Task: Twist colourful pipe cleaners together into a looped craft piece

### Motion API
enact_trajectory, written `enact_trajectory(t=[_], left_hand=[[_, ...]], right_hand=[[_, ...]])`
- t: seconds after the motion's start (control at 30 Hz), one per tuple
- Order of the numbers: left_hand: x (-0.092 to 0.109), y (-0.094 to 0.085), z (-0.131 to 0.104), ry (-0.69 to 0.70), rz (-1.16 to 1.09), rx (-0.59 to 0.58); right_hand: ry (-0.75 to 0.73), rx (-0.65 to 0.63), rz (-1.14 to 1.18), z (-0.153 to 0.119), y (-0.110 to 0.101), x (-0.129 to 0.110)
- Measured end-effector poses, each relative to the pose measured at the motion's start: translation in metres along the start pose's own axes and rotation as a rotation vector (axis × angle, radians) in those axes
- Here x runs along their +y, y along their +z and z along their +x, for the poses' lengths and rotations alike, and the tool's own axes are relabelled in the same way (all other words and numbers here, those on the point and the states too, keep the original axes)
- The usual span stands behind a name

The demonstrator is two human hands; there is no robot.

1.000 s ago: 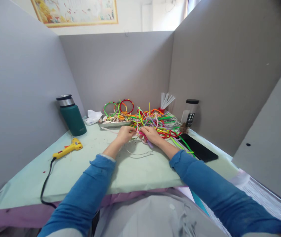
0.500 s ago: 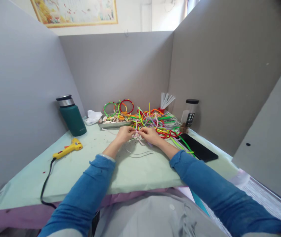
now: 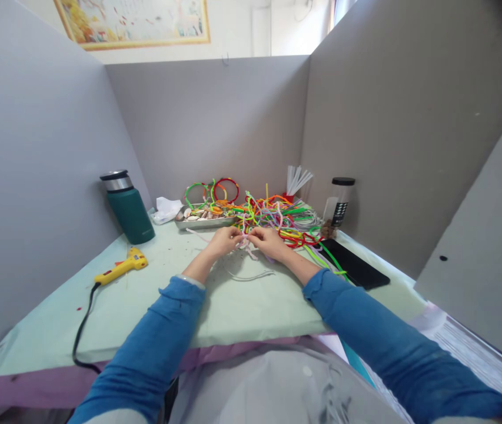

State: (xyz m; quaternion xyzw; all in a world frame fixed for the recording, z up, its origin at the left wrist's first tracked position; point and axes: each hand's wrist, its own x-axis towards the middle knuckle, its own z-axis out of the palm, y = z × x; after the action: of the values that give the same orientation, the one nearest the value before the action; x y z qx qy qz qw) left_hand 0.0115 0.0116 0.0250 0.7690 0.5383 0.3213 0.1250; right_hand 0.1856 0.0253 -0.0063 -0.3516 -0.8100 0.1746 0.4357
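My left hand [image 3: 225, 240] and my right hand [image 3: 266, 242] meet at the middle of the table, fingertips pinched close together. Between them both grip a pale pink pipe cleaner [image 3: 249, 253], bent and twisted, with ends hanging below the fingers. Another pale end sticks out to the left behind my left hand. The exact twist is hidden by my fingertips. Just behind my hands lies a heap of coloured pipe cleaners [image 3: 295, 215]. A thin grey strand [image 3: 251, 278] rests on the table in front of them.
At left stand a green bottle [image 3: 130, 215] and a yellow glue gun [image 3: 122, 267] with a black cord. A metal tray [image 3: 202, 224] of shells, with rings behind it, sits at the back. On the right are a black phone [image 3: 356, 264], a clear jar [image 3: 339, 203] and white sticks [image 3: 297, 179].
The pale end left of my left hand has shifted slightly, and the grey strand on the table looks a little different. My hands stay almost in place.
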Motion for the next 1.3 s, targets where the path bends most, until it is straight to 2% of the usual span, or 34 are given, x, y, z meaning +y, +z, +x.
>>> enact_trajectory(t=[0.63, 0.77, 0.9, 1.03, 1.3], left_hand=[[0.006, -0.006, -0.005, 0.008, -0.035, -0.102], [0.003, -0.004, -0.005, -0.050, -0.153, -0.130], [0.005, -0.004, -0.008, -0.155, -0.349, -0.215], [0.009, -0.007, -0.010, -0.189, -0.485, -0.288], [0.009, -0.007, -0.009, -0.235, -0.508, -0.305]], right_hand=[[-0.024, -0.006, 0.035, -0.001, -0.001, -0.007], [-0.025, -0.018, 0.032, -0.002, -0.002, -0.008], [-0.040, -0.014, 0.025, -0.002, -0.003, -0.010], [-0.053, -0.009, 0.042, -0.001, -0.003, -0.009], [-0.059, 0.001, 0.029, 0.000, -0.002, -0.004]])
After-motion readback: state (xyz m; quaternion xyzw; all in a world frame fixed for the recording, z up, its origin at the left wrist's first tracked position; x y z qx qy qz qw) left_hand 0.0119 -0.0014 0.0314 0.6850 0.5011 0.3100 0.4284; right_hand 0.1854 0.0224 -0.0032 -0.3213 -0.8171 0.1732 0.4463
